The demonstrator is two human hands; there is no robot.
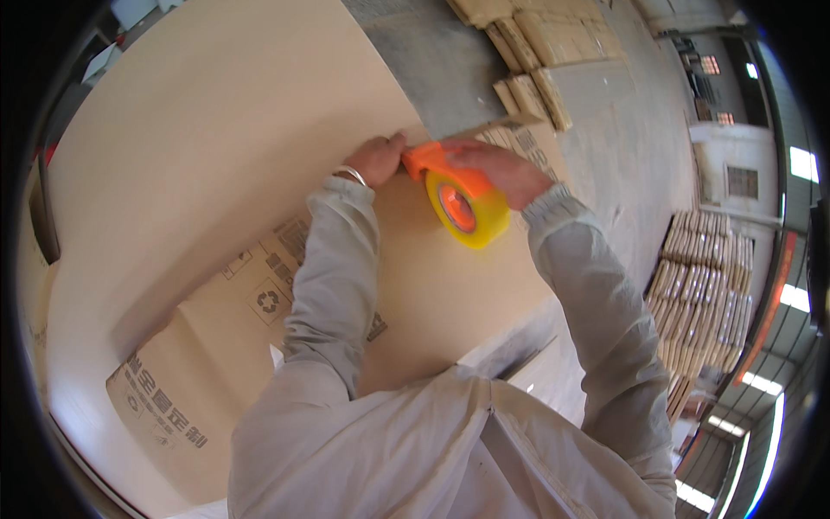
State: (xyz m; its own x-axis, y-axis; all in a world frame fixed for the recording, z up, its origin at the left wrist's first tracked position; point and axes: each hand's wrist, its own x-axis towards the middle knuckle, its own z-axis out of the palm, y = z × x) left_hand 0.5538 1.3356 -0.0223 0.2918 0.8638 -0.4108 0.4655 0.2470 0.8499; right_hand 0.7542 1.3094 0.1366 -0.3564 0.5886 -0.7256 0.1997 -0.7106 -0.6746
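My right hand [506,171] grips an orange tape dispenser [424,159] from above, its fingers wrapped over the top. A roll of yellow tape [493,227] sits in the dispenser, tilted over the cardboard box [450,294]. Just left of the dispenser's front end is my left hand [378,162], its fingers drawn together at the edge of the cardboard. What those fingers pinch is hidden. A light bracelet [353,175] circles my left wrist. Brown cardboard with dark print [199,363] lies under my left forearm.
A large plain brown board [233,95] spreads across the left. Flat wrapped cardboard packs [562,39] lie on the grey floor [605,112] at the far side. Tall stacks of bundled cardboard [705,285] stand to the right, near a white wall [735,164].
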